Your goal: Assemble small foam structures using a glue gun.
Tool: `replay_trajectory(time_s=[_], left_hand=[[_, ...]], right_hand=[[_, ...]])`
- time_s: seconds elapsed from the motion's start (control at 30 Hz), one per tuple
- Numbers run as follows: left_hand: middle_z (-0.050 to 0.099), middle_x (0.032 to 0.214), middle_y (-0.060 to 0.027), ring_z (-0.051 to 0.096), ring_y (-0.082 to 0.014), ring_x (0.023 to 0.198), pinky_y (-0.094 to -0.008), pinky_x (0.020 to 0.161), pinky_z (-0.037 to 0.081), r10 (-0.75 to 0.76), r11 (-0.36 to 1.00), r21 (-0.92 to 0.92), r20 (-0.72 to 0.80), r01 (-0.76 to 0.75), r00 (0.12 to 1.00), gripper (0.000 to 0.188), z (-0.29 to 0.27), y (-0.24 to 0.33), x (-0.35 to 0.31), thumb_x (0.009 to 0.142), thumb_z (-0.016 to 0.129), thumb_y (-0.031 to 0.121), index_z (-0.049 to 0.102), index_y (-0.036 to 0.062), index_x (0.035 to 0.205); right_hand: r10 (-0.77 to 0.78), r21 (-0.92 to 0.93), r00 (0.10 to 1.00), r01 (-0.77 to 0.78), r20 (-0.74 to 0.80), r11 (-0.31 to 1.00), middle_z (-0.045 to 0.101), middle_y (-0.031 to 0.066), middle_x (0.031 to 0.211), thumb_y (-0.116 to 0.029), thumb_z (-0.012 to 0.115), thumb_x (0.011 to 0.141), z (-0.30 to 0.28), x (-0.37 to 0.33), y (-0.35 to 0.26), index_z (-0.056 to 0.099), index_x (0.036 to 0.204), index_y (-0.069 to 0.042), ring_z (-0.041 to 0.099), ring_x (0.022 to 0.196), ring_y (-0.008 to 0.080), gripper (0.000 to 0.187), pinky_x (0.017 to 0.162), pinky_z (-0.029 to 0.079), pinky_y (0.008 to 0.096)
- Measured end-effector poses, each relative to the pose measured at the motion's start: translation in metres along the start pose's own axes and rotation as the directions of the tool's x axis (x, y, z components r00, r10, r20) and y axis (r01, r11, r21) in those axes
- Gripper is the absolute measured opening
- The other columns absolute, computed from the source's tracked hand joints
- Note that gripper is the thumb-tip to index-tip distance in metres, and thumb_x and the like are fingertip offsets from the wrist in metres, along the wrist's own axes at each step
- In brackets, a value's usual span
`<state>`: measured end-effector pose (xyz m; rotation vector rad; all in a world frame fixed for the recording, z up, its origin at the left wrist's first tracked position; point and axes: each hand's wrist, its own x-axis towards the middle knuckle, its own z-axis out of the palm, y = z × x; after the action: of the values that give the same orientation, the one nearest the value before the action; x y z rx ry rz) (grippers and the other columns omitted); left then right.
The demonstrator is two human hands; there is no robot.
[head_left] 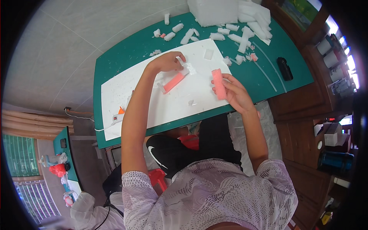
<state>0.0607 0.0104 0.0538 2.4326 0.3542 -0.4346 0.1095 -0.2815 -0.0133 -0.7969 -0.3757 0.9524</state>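
Both arms stretch out forward, bare below short sleeves. Left hand (167, 62) lies palm down, knuckles up, fingers curled loosely with the tips pressing down. Right hand (234, 93) is raised, thumb and fingers pinching something upright between them.

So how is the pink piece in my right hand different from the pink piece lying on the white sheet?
The pink piece in the right hand is lifted off the table and stands nearly upright in the right hand. The pink piece on the white sheet lies flat and slanted, with the left hand pressing at its upper end. It also has white bits at its ends. Both are pink, oblong blocks of similar size.
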Motion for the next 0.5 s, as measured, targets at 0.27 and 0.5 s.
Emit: replay_trajectory(time_s=[0.27, 0.5], left_hand=[[0.066, 0.095, -0.0051, 0.056, -0.0156, 0.091, -0.0281, 0.085, 0.044, 0.118, 0.986, -0.123, 0.022, -0.114, 0.993, 0.032, 0.003, -0.011, -0.003, 0.079, 0.061, -0.001, 0.068, 0.0117, 0.108], [0.066, 0.091, -0.0034, 0.055, -0.0159, 0.088, -0.0280, 0.082, 0.044, 0.214, 0.974, -0.071, -0.024, -0.216, 0.976, 0.023, 0.002, -0.016, -0.014, 0.076, 0.065, 0.002, 0.072, 0.0111, 0.096]], right_hand=[[0.026, 0.007, 0.999, -0.026, 0.031, 1.000, 0.057, 0.0222, 0.122, -0.012, 0.052, 0.098, 0.005, 0.001, 0.001, 0.044, 0.127, 0.003, 0.062, 0.107, 0.0269, 0.034, 0.095, 0.050, 0.0364], [0.029, -0.010, 0.999, -0.029, 0.029, 1.000, 0.057, 0.0223, 0.122, -0.012, 0.051, 0.098, 0.009, 0.002, 0.002, 0.045, 0.127, 0.003, 0.062, 0.107, 0.0272, 0.033, 0.095, 0.050, 0.0368]])
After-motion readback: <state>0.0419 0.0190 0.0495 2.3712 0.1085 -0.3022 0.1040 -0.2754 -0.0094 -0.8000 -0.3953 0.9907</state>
